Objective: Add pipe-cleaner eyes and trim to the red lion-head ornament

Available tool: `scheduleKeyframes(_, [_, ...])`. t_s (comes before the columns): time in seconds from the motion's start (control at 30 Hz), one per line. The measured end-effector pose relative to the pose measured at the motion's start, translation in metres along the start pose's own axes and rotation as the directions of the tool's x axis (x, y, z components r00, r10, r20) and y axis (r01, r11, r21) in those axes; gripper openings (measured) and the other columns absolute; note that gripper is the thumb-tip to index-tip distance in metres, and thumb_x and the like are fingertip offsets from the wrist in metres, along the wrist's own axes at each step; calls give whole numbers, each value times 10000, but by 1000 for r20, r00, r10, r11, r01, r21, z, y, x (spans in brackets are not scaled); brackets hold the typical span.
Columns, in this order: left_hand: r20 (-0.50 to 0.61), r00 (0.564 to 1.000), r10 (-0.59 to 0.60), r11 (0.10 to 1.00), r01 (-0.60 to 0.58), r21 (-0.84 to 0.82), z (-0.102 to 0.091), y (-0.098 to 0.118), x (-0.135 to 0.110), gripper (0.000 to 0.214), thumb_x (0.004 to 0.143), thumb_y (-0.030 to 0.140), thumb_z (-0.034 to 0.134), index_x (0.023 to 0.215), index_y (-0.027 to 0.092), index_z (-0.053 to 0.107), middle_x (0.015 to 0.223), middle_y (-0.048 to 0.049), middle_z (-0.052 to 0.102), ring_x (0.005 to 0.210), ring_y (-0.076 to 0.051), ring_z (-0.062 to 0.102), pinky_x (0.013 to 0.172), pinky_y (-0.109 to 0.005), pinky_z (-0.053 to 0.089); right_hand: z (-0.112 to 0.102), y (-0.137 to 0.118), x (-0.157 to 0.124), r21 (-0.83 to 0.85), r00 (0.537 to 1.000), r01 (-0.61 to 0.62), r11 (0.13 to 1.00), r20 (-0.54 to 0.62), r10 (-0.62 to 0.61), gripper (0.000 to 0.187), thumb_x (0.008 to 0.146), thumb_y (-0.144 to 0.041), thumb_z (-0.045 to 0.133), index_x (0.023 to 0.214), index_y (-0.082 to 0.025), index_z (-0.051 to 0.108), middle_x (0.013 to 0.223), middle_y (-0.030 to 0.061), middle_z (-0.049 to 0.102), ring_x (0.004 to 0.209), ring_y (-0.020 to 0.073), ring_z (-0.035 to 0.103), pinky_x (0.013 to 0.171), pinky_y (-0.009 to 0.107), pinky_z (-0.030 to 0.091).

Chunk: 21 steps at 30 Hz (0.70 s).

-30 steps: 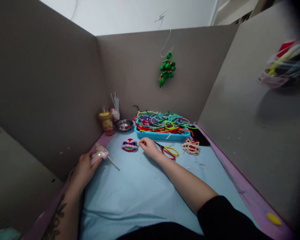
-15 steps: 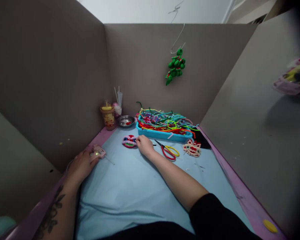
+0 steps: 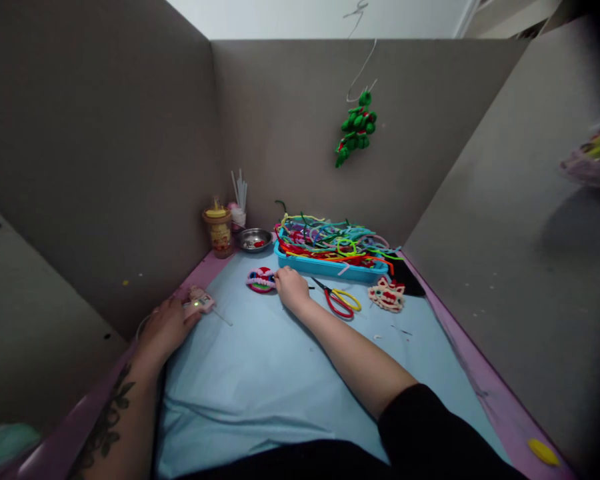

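At the left edge of the table, my left hand [image 3: 167, 327] is closed over the handle end of a pink glue gun [image 3: 201, 303]. A small light glows on its body and a clear glue stick pokes out of it. My right hand [image 3: 293, 288], fingers pinched together, grips the right edge of a round pipe-cleaner piece [image 3: 261, 280] in pink, red, blue and green, lying on the blue cloth [image 3: 260, 353]. The fingertips are partly hidden. Right of that hand lie scissors [image 3: 337, 299] with one red and one yellow handle.
Behind stands a blue tray [image 3: 330, 268] heaped with coloured pipe cleaners. A metal bowl [image 3: 254, 248], a lidded cup [image 3: 221, 233] and a holder with glue sticks [image 3: 239, 192] are at back left. A cream-and-red pipe-cleaner piece [image 3: 387, 295] lies right. Grey panels surround the table; a green ornament [image 3: 357, 128] hangs behind.
The view has shifted slightly. Both hands stay in the same places, at the glue gun and the pipe-cleaner piece.
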<state>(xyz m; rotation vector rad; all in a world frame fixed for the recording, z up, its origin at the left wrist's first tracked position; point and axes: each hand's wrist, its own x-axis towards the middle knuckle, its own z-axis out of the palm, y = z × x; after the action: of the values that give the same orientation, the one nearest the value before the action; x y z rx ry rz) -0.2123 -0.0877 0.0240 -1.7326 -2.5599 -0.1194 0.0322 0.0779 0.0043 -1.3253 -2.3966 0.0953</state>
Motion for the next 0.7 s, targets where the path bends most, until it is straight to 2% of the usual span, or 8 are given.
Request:
scheduleKeyframes(0.33, [2, 1000, -9, 1000, 9, -6, -2, 1, -1, 471, 840, 500, 409, 1009, 87, 559, 998, -201, 598, 932, -324, 585, 747, -363, 422, 0, -3, -2, -95, 998, 61, 994, 1, -61, 244, 917, -195, 385, 1010, -170, 609, 1026, 113, 610, 919, 223, 537, 685, 292, 400])
scheduleKeyframes(0.57, [-11, 1000, -7, 1000, 7, -17, 0, -1, 1, 421, 832, 484, 419, 990, 125, 572, 982, -176, 615, 926, -312, 583, 769, -373, 420, -1, -2, -2, -52, 998, 62, 997, 8, -62, 245, 924, -230, 387, 984, -182, 619, 1018, 106, 613, 921, 217, 541, 688, 286, 386])
scheduleKeyframes(0.7, [-1, 1000, -5, 1000, 5, -25, 0, -1, 1, 458, 830, 494, 409, 1002, 99, 564, 988, -197, 604, 911, -320, 585, 740, -373, 422, -1, -1, -3, -1, 999, 42, 999, -18, -42, 251, 925, -235, 381, 958, -186, 625, 996, 95, 619, 902, 210, 545, 693, 287, 372])
